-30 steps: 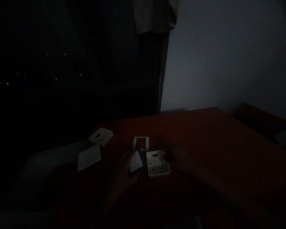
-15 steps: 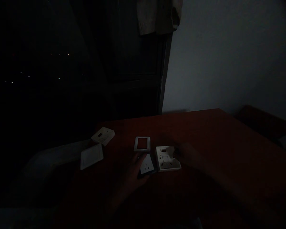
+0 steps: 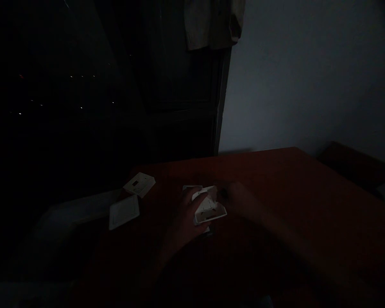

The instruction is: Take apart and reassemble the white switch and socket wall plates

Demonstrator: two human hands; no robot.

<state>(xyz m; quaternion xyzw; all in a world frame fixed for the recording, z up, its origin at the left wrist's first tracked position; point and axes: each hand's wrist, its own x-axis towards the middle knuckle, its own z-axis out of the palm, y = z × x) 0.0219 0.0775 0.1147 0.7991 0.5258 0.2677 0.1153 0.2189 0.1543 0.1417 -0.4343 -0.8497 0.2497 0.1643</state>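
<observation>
The light is very dim. My left hand [image 3: 189,216] is closed round the left side of a white wall-socket back box [image 3: 211,210], which is tilted with its hollow side showing. At the box's upper right wall, my right hand [image 3: 239,199] is closed, its fingertips deep in shadow and seemingly on that wall. Below the box, a small part of the socket panel [image 3: 207,230] peeks out on the table; most of it is hidden. Behind my left fingers lies a white square frame [image 3: 192,187], largely covered by hand and box.
On the left of the reddish-brown table [image 3: 263,171] lie a second white back box [image 3: 141,185] and a pale flat plate [image 3: 124,212]. A pale wall [image 3: 308,77] rises behind, beside a dark window with cloth [image 3: 211,25] hanging above.
My left hand has let go of the socket panel and taken hold of the back box. The box first slid right, then came left over the panel, with my right hand following.
</observation>
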